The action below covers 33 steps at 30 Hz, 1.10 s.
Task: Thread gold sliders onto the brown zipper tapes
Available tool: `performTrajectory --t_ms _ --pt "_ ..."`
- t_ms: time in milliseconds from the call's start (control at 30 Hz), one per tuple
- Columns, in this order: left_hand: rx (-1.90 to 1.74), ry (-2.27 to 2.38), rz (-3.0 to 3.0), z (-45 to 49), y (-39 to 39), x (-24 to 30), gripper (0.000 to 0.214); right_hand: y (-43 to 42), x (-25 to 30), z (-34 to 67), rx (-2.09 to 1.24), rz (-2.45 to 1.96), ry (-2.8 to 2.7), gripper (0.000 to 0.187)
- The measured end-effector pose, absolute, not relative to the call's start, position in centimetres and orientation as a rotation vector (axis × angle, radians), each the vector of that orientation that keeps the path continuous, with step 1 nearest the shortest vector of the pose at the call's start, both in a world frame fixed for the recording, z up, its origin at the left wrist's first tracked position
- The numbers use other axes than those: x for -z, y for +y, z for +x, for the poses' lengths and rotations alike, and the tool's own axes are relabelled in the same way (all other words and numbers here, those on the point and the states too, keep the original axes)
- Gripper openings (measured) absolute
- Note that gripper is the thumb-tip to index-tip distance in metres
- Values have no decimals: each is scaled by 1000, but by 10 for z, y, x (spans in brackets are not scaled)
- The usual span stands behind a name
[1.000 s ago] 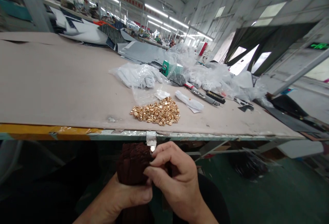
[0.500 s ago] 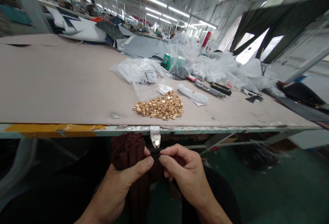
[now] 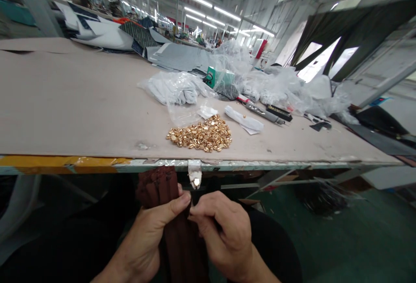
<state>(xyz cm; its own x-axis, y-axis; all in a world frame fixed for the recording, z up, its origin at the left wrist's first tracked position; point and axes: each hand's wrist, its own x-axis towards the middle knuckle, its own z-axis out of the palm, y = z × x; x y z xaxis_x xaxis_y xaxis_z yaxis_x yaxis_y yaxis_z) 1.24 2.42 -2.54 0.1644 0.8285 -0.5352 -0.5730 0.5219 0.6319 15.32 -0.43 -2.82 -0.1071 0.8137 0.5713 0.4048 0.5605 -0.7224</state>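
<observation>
A thick bundle of dark brown fabric strips [image 3: 158, 185] is held below the table edge, its layered ends facing up. My left hand [image 3: 147, 231] wraps round it, thumb across its right side. Close by on the right, my right hand [image 3: 224, 226] is closed in a pinch at the edge of a brown strip; what exactly sits between the fingertips is too small to tell. Just above both hands, a small metal clip-like fitting [image 3: 195, 177] hangs from the table edge. On the tabletop behind it lies a pile of shiny gold-coloured metal pieces [image 3: 203, 135].
A folded white paper [image 3: 244, 120], a grey pen-shaped tool [image 3: 264, 113] and a small black box [image 3: 278, 112] lie right of the pile. Behind are a plastic bag with pale contents [image 3: 177, 88], a green device [image 3: 221, 77] and scissors [image 3: 316, 120].
My right hand has moved slightly down and left, curling closer to the bundle. The bundle has tilted a little, with more of its strips showing between my hands.
</observation>
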Motion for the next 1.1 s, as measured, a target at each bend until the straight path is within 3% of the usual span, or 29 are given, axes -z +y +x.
performTrajectory --t_ms 200,367,533,633,1100 --pt "-954 924 263 14 18 25 34 -5 34 146 -803 -1140 -1353 5" --pt "-1043 1040 242 12 18 26 34 -4 29 143 -742 -1135 -1345 10" --pt "-999 1054 305 10 23 18 24 0 29 142 -1360 -1005 -900 24" --pt "-983 1111 337 8 28 13 25 5 26 144 -1548 -915 -626 30" --pt "-809 1005 485 2 43 8 17 16 19 142 -1657 -985 -421 33"
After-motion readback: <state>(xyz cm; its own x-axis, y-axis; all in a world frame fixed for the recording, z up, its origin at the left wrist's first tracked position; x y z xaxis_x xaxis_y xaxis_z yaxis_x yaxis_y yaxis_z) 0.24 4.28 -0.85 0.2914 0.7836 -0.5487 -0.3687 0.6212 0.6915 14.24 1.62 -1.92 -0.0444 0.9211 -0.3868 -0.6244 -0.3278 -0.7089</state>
